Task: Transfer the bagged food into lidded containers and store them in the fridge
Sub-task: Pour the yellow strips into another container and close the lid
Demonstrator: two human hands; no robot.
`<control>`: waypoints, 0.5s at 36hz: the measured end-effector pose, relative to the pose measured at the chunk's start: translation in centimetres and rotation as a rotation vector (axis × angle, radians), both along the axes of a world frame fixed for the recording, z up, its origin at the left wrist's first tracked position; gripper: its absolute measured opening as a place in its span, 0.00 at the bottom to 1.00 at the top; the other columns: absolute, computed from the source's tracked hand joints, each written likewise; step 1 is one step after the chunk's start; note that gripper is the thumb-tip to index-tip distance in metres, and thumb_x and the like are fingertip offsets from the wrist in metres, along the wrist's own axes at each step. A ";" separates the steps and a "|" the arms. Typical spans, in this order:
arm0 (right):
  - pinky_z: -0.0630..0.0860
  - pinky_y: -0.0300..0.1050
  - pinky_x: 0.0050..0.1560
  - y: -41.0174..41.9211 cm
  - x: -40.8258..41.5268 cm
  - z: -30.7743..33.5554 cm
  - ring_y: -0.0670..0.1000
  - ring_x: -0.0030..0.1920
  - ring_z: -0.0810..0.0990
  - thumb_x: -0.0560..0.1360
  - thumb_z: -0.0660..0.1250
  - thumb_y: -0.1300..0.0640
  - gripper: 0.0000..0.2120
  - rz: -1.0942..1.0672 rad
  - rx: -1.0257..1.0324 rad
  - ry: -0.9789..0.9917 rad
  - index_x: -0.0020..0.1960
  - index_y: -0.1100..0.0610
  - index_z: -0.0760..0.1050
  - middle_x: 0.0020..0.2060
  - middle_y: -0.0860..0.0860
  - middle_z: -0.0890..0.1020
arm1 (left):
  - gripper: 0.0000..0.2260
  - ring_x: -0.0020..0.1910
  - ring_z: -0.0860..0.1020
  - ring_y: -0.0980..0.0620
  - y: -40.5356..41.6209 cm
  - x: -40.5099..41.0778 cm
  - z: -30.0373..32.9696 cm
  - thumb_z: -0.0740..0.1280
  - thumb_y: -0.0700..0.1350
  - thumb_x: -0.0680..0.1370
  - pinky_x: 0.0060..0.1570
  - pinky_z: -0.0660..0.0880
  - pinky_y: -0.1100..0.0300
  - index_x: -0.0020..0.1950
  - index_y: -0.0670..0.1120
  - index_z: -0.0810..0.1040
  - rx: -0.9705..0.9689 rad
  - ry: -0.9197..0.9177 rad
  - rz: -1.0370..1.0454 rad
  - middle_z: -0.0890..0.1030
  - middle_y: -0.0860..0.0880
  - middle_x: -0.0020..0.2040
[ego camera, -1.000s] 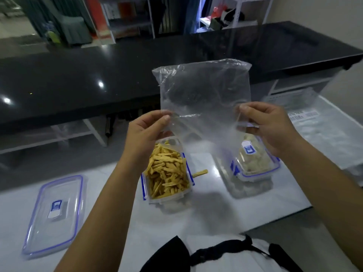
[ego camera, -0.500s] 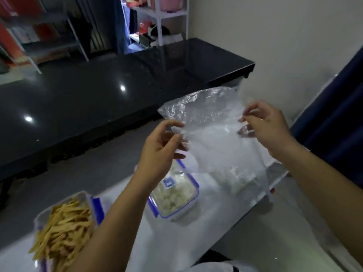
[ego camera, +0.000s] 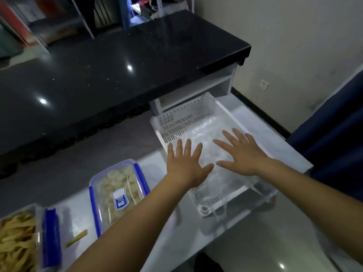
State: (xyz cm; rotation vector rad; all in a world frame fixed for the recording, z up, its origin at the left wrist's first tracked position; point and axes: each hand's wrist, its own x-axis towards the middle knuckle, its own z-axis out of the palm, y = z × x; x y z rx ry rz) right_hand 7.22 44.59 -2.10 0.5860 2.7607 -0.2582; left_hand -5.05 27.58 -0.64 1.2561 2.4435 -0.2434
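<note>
The empty clear plastic bag (ego camera: 208, 134) lies flat inside a white slotted basket (ego camera: 176, 122) at the right end of the white table. My left hand (ego camera: 185, 163) and my right hand (ego camera: 242, 154) are spread flat, fingers straight, over the bag in the basket. To the left stands a lidded container with blue clips (ego camera: 117, 191) holding pale round pieces. At the far left edge is an open container of yellow strips (ego camera: 15, 240), partly cut off by the frame.
One loose yellow strip (ego camera: 76, 237) lies on the white table (ego camera: 167, 222). A black glossy counter (ego camera: 117, 61) runs behind, with a gap of grey floor between. A dark blue curtain (ego camera: 334, 134) hangs at the right.
The view swung right. Both hands, which were pinching the empty bag up in the air, lowered it into the white basket and now lie flat over it.
</note>
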 end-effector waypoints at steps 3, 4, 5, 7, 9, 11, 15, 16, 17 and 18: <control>0.34 0.56 0.76 0.9 0.3 -2.5 0.53 0.79 0.34 0.75 0.47 0.27 0.37 0.059 -0.001 -0.076 0.79 0.36 0.38 0.80 0.47 0.38 | 0.40 0.80 0.35 0.41 0.4 0.8 -2.8 0.42 0.75 0.76 0.73 0.28 0.36 0.82 0.56 0.38 -0.124 0.045 -0.014 0.38 0.48 0.83; 0.34 0.55 0.76 1.0 0.4 -3.0 0.53 0.79 0.34 0.76 0.48 0.27 0.37 0.073 -0.010 -0.086 0.79 0.37 0.38 0.80 0.47 0.38 | 0.40 0.81 0.36 0.41 0.3 1.0 -3.4 0.42 0.75 0.76 0.73 0.29 0.35 0.82 0.56 0.38 -0.137 0.057 -0.019 0.39 0.47 0.83; 0.35 0.55 0.76 1.2 0.4 -3.3 0.53 0.79 0.35 0.76 0.49 0.27 0.37 0.083 -0.019 -0.087 0.79 0.37 0.38 0.81 0.47 0.39 | 0.40 0.81 0.38 0.41 0.3 1.1 -3.8 0.42 0.75 0.75 0.73 0.29 0.35 0.82 0.56 0.38 -0.145 0.069 -0.025 0.40 0.47 0.83; 0.37 0.55 0.76 1.3 0.5 -3.6 0.53 0.80 0.36 0.76 0.49 0.28 0.37 0.091 -0.032 -0.076 0.79 0.37 0.38 0.81 0.48 0.40 | 0.41 0.82 0.41 0.40 0.4 1.2 -4.2 0.42 0.76 0.75 0.72 0.30 0.34 0.82 0.55 0.38 -0.147 0.089 -0.026 0.42 0.46 0.83; 0.38 0.56 0.77 1.4 0.5 -3.5 0.53 0.80 0.37 0.76 0.50 0.28 0.37 0.086 -0.047 -0.071 0.79 0.38 0.39 0.81 0.48 0.40 | 0.41 0.82 0.43 0.40 0.7 1.2 -4.2 0.42 0.76 0.75 0.73 0.31 0.33 0.82 0.55 0.38 -0.143 0.093 -0.018 0.42 0.46 0.83; 0.39 0.57 0.78 1.3 0.5 -3.1 0.53 0.80 0.37 0.76 0.51 0.28 0.37 0.071 -0.071 -0.074 0.79 0.38 0.40 0.81 0.47 0.40 | 0.41 0.82 0.43 0.40 0.9 1.2 -3.9 0.42 0.75 0.75 0.73 0.30 0.34 0.82 0.55 0.39 -0.140 0.083 -0.017 0.43 0.46 0.83; 0.43 0.60 0.78 0.4 0.2 -0.7 0.54 0.80 0.40 0.75 0.51 0.27 0.37 0.025 -0.074 -0.072 0.79 0.37 0.42 0.81 0.46 0.41 | 0.39 0.81 0.36 0.43 0.0 1.1 -2.8 0.43 0.75 0.76 0.72 0.26 0.36 0.82 0.57 0.41 -0.030 0.048 -0.006 0.42 0.48 0.83; 0.44 0.61 0.78 -0.1 0.1 0.2 0.54 0.80 0.41 0.75 0.51 0.27 0.38 0.006 -0.073 -0.052 0.79 0.37 0.43 0.81 0.46 0.41 | 0.38 0.81 0.35 0.43 -0.7 1.2 -2.3 0.43 0.75 0.76 0.72 0.26 0.36 0.82 0.58 0.40 0.018 0.036 0.008 0.41 0.49 0.83; 0.45 0.62 0.78 -0.7 0.0 1.3 0.54 0.81 0.43 0.74 0.51 0.26 0.39 -0.015 -0.080 -0.021 0.79 0.37 0.43 0.81 0.45 0.42 | 0.38 0.80 0.33 0.44 -1.6 1.2 -1.7 0.44 0.75 0.77 0.72 0.26 0.37 0.81 0.59 0.40 0.069 0.020 0.030 0.40 0.49 0.83; 0.46 0.63 0.78 -1.4 -0.1 2.4 0.54 0.81 0.44 0.73 0.52 0.26 0.40 -0.034 -0.094 0.020 0.79 0.37 0.43 0.81 0.45 0.42 | 0.37 0.80 0.32 0.45 -2.7 1.3 -1.0 0.44 0.75 0.77 0.72 0.26 0.38 0.81 0.60 0.40 0.120 0.002 0.060 0.38 0.50 0.83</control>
